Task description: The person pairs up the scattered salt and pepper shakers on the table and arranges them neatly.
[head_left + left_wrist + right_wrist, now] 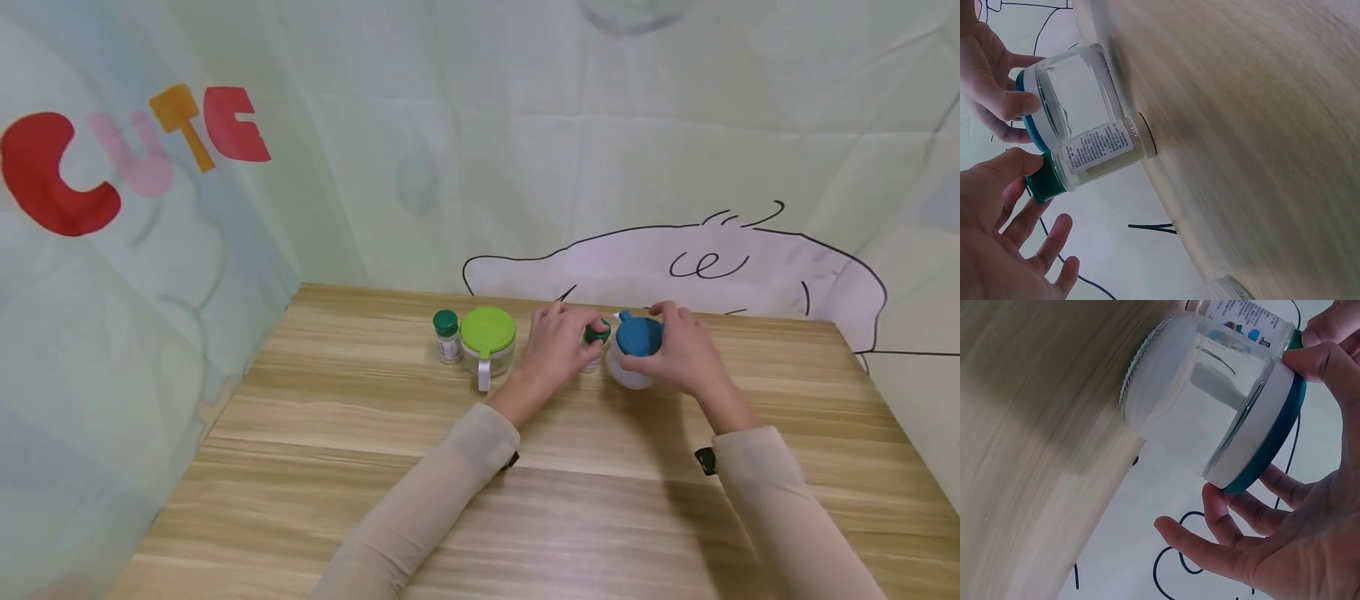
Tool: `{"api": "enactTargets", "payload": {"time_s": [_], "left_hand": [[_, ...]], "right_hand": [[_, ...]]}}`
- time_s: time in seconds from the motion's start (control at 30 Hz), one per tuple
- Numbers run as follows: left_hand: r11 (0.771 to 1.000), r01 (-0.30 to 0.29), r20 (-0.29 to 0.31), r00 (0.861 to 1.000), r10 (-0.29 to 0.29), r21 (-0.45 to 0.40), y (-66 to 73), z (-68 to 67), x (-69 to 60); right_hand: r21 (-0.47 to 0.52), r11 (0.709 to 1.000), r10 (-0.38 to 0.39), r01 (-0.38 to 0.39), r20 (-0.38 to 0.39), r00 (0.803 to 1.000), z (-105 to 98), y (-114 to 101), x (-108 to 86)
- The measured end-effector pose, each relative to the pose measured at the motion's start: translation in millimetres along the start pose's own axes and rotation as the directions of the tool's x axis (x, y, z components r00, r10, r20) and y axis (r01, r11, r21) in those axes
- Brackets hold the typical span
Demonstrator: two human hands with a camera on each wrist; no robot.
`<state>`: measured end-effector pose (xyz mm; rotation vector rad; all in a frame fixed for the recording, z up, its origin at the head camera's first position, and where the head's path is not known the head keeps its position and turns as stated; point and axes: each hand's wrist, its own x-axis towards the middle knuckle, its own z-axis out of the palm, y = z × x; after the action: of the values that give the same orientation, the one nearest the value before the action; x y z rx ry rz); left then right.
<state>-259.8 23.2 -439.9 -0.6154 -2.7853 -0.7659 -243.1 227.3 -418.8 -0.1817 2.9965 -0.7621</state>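
Note:
My left hand (557, 343) pinches the green cap (1046, 178) of a small spice bottle (1102, 152) between thumb and fingers. The clear bottle bears a printed white label and is upright at the tabletop. Right beside it is a wider glass jar (1191, 394) with a blue lid (639, 336), whitish contents low inside. My right hand (682, 352) grips that lid by its rim, thumb on the near side and fingers on the far side. In the left wrist view, the jar and bottle sit side by side, partly overlapping.
Left of my hands stand a glass jar with a lime-green lid (488, 330) and pale handle, and another green-capped spice bottle (447, 337). The wooden table (360, 467) ends at a printed fabric backdrop (420, 167) behind and at the left.

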Motion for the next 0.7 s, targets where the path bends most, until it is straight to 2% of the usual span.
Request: {"api": "enactTargets", "payload": {"time_s": [0.4, 0.7], "left_hand": [[1.000, 0.012, 0.009, 1.000, -0.012, -0.012, 0.4, -0.2, -0.8], [1.000, 0.016, 0.007, 1.000, -0.016, -0.024, 0.9, 1.0, 1.0]], "right_hand": [[0.003, 1.000, 0.024, -0.024, -0.010, 1.000, 10.3, -6.0, 4.1], [-0.056, 0.998, 0.014, -0.011, 0.056, 0.998, 1.8, -6.6, 4.9]]}}
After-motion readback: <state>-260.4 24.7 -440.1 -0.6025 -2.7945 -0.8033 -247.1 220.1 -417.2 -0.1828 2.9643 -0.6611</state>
